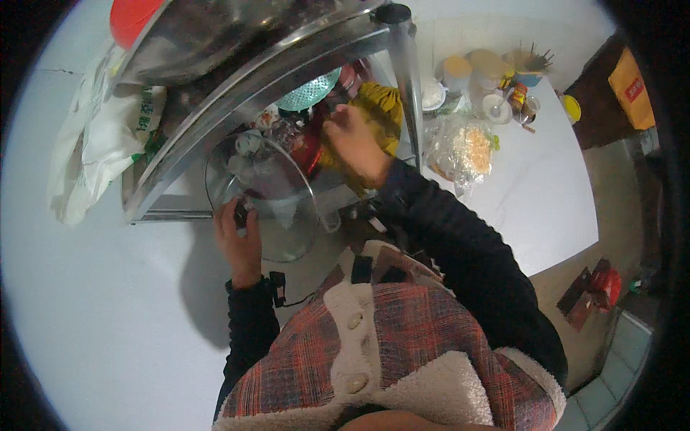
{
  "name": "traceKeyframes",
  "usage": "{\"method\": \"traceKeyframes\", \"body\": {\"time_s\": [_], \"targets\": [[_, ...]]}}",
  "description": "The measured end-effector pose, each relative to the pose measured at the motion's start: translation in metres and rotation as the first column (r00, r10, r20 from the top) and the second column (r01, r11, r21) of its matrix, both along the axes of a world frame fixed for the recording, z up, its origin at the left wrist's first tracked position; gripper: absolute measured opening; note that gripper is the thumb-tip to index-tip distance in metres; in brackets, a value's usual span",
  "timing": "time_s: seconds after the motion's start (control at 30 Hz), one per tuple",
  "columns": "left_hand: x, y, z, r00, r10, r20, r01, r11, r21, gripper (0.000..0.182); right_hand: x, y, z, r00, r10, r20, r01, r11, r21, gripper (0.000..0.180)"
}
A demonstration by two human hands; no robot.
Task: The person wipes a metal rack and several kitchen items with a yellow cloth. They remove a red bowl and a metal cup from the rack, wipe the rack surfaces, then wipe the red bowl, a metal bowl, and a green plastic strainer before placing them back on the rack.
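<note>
My left hand (pixel 238 242) grips the dark knob of a round glass pot lid (pixel 291 231), which it holds tilted at the front of a metal rack. Behind the clear glass show bagged items on the rack's shelf. My right hand (pixel 356 140) is over the shelf beside a mustard-yellow cloth (pixel 385 113), its fingers bent and blurred; whether it holds anything cannot be told. Just beyond that hand are a light green perforated colander (pixel 311 92) and something red.
A metal rack post (pixel 407 91) stands right of the shelf, with a large metal basin (pixel 199 43) above. White plastic bags (pixel 108 145) hang at left. The white table (pixel 550 188) at right bears jars, a bowl (pixel 497 109) and plastic-wrapped food (pixel 471 153).
</note>
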State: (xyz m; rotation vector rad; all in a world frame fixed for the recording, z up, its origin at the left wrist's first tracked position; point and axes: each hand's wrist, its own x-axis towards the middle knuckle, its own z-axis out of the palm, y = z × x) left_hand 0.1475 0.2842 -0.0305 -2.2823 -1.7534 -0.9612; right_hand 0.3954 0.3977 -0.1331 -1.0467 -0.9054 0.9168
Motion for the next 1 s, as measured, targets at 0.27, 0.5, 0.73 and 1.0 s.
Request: {"method": "traceKeyframes", "body": {"time_s": [0.27,0.5,0.73,1.0], "targets": [[-0.013,-0.044,0.009,0.997,0.074,0.015,-0.074,0.997,0.004,0.039,-0.018,0.116,-0.039,0.897,0.283,-0.34,-0.355,0.919,-0.172,0.024],[-0.009,-0.062,0.007,0.984,0.129,0.123,-0.123,0.991,-0.052,0.037,-0.013,0.118,-0.026,0.938,0.066,0.339,-0.199,0.906,0.374,0.012],[-0.005,-0.018,0.004,0.925,0.27,0.268,-0.232,0.959,-0.164,0.033,0.024,0.028,0.025,0.8,0.443,-0.405,-0.429,0.894,0.131,0.025],[-0.052,0.137,0.015,0.983,0.129,-0.128,-0.124,0.991,0.045,0.036,0.081,-0.096,0.013,0.801,0.54,-0.258,-0.539,0.838,0.078,0.036]]}}
